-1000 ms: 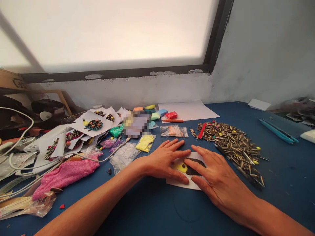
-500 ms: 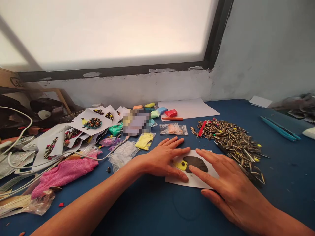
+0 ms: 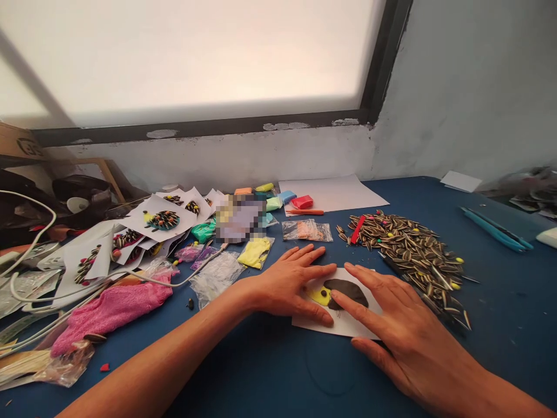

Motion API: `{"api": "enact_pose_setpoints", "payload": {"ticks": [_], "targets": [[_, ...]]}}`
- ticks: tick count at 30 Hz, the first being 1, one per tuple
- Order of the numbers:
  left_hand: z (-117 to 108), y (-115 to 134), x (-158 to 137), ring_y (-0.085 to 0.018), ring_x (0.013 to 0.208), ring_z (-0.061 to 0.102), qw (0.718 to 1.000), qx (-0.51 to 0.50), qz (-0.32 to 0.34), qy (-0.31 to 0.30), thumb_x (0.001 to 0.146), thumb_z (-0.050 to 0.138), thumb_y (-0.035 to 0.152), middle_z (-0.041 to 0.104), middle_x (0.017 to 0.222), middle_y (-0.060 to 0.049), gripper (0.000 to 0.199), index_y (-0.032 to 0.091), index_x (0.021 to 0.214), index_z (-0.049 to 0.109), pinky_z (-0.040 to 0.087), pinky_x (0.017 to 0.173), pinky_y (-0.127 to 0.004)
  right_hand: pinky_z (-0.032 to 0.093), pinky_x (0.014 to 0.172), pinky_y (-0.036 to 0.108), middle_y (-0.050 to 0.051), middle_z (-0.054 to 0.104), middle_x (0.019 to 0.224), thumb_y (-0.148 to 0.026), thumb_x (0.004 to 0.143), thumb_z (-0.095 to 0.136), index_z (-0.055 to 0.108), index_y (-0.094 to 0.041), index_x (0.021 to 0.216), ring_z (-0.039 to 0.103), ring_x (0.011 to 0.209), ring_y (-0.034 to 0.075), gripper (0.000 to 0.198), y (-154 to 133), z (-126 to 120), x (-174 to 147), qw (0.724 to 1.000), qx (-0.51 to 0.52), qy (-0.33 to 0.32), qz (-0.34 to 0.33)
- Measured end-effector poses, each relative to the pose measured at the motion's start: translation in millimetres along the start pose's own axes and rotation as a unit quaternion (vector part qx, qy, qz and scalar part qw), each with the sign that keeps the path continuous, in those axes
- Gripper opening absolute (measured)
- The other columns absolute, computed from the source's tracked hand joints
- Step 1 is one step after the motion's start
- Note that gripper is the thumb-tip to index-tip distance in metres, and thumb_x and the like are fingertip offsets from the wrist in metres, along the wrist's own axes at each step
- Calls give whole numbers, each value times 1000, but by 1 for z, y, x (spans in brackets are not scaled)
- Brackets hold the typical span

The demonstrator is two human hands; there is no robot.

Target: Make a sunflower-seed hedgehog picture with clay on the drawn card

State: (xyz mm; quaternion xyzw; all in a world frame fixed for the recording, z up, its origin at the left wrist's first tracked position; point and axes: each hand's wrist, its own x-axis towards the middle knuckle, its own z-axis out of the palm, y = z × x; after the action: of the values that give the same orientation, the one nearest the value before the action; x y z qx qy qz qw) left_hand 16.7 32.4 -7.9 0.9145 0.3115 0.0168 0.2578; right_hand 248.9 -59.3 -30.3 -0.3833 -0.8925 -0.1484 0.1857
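Smooth dark clay abuts yellow clay on the white card between our hands, whose right side is hidden. Our left hand lies spread, palm down, over the card's left edge, gripping nothing. Our right hand, fingers parted and empty, puts its index fingertip by the seam; whether it presses, we cannot tell. Pixels mask an object beyond our left hand. Bare blue table opens nearer us; ridged, striped seeds heap beyond our right.

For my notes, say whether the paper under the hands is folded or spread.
Spread: the paper lies flat on the table, no fold showing.
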Motion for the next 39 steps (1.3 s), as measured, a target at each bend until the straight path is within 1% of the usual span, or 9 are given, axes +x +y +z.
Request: {"api": "enact_pose_setpoints", "payload": {"ticks": [4,9,13,16,18,22,25,33,39], "targets": [[0,1,0,-35,149,2,1000,0,-2,3,75,63,73,7,163,-5,92,29,150,34,6,121,-52,48,92,56,20,46,144,-37,94,52,58,-26,134,50,126,36,42,0,2,1,1000,-14,-9,11],[0,1,0,-36,149,2,1000,-7,-8,1,75,64,73,7,163,-4,92,30,150,35,6,120,-53,49,90,55,21,47,142,-36,96,48,60,-22,131,52,123,36,40,0,2,-2,999,-34,-5,11],[0,1,0,-35,149,1,1000,-4,-7,-3,76,63,73,6,163,-5,91,30,151,34,5,120,-53,49,92,55,21,44,145,-37,96,49,57,-23,135,48,128,35,43,0,-1,-3,1000,-20,1,-18],[-1,1,0,-34,149,0,1000,-2,-7,-5,77,61,73,6,163,-5,90,30,151,34,4,120,-53,48,94,53,17,45,145,-38,94,53,57,-27,135,47,130,33,43,0,-3,0,999,1,-14,-32],[-1,1,0,-34,149,0,1000,-2,-8,-5,76,61,74,5,163,-4,90,31,151,33,4,120,-53,48,94,52,17,47,144,-37,93,55,58,-27,134,48,129,33,42,-1,-4,1,999,7,-20,-31],[1,0,0,-34,149,2,1000,-5,-3,5,75,62,74,7,162,-6,91,29,150,35,5,120,-53,47,96,52,17,50,143,-35,93,56,61,-25,131,49,128,33,40,-1,-4,0,999,7,-9,-32],[3,-2,1,-35,149,4,1000,-12,2,17,74,63,75,9,162,-6,91,30,150,36,7,120,-54,46,96,51,16,51,143,-37,93,54,61,-25,131,51,127,33,40,0,-3,-3,1000,0,5,-21],[2,-2,0,-33,150,3,1000,-13,0,8,74,62,75,9,162,-6,93,29,150,35,7,120,-53,47,94,51,20,53,139,-32,93,53,65,-21,124,51,127,34,35,0,-3,-4,999,-37,16,-25],[2,-2,0,-34,149,4,1000,-24,4,11,74,62,75,10,162,-5,92,30,150,35,6,120,-54,47,93,48,20,55,138,-37,94,51,63,-20,127,53,125,33,39,1,-3,-5,998,-46,28,-21]]}}
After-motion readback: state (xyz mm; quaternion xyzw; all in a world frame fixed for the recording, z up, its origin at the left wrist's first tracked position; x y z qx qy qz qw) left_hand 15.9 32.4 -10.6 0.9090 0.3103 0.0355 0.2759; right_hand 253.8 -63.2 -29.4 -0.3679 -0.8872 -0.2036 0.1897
